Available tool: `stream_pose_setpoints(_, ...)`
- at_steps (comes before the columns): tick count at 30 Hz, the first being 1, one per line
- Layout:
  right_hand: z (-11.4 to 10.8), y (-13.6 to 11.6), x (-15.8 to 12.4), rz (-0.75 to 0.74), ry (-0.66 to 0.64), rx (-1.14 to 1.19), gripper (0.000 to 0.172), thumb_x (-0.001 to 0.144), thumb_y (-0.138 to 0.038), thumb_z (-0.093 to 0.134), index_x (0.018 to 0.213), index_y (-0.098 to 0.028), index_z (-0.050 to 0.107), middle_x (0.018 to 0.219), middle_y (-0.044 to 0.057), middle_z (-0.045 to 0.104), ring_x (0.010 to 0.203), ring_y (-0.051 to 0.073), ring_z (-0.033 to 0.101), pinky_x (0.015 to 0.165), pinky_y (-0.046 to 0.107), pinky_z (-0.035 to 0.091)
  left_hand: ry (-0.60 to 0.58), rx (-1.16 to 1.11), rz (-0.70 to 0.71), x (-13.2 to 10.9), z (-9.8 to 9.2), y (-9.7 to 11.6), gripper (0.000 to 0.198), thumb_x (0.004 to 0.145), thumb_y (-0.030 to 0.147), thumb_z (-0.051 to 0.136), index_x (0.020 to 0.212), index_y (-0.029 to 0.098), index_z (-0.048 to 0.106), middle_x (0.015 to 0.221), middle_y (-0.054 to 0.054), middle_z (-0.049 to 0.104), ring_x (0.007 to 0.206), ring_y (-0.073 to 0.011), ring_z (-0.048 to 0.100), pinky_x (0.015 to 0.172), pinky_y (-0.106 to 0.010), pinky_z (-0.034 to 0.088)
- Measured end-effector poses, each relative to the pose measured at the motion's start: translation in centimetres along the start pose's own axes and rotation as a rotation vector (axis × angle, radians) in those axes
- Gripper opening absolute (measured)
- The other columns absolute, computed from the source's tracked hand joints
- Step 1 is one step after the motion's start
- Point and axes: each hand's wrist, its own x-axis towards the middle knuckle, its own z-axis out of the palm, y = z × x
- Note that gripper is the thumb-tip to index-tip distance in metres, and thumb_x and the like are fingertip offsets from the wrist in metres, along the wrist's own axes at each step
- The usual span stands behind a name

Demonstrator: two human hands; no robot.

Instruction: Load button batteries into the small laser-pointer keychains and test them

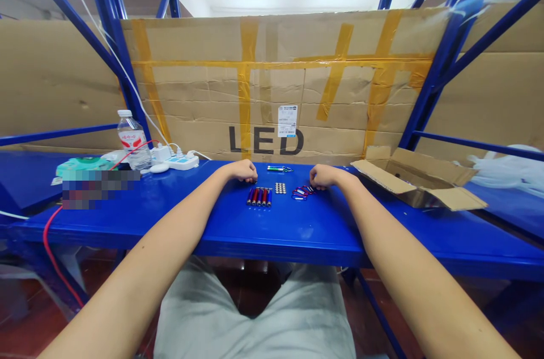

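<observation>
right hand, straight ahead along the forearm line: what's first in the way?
The right hand points forward and slightly inward. The carabiner clips sit beside it, not ahead. The shelf beyond looks free up to the taped cardboard sheet, though depth is unclear.

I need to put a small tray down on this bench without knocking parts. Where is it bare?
Bare blue bench top runs along the near edge, between the forearms. Another bare patch lies between the power strip and the left hand. Crowded: between left hand and right hand, the small cylinders, button cells, carabiner clips.
</observation>
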Motion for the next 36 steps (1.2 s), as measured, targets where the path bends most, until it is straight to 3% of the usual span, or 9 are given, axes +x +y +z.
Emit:
stream_pose_setpoints(12, -0.3, -0.2, -0.2, 0.003, 0.027, 0.004, 0.012, 0.068, -0.012, 0.059, 0.076, -0.014, 0.068, 0.066, 0.005, 0.067, 0.055, 0.015, 0.059, 0.053, 0.025, 0.043, -0.125, -0.021, -0.013, -0.5, -1.0, -0.5, 0.011, 0.054, 0.022, 0.067, 0.063, 0.017, 0.072, 0.064, -0.003, 0.066, 0.061, -0.0126, 0.053, 0.055, -0.021, 0.038)
stream_pose_setpoints(18, -1.1, -0.7, -0.9, -0.006, 0.130, -0.043, 0.025, 0.070, -0.008, 0.055, 0.088, -0.012, 0.071, 0.074, 0.008, 0.071, 0.064, 0.017, 0.062, 0.059, 0.025, 0.043, -0.147, -0.004, -0.016, -0.5, -1.0, -0.6, 0.012, 0.054, 0.023, 0.068, 0.063, 0.018, 0.073, 0.066, -0.003, 0.066, 0.063, -0.0126, 0.051, 0.055, -0.021, 0.036)
stream_pose_setpoints(36, -0.9, -0.7, -1.1, 0.028, 0.069, 0.061, 0.030, 0.069, -0.006, 0.052, 0.095, -0.012, 0.067, 0.075, 0.007, 0.069, 0.054, 0.013, 0.057, 0.050, 0.023, 0.040, -0.242, 0.076, -0.032, -0.7, -1.0, -0.1, 0.019, 0.057, 0.031, 0.068, 0.072, 0.019, 0.068, 0.074, -0.002, 0.062, 0.069, -0.0139, 0.047, 0.058, -0.023, 0.034)
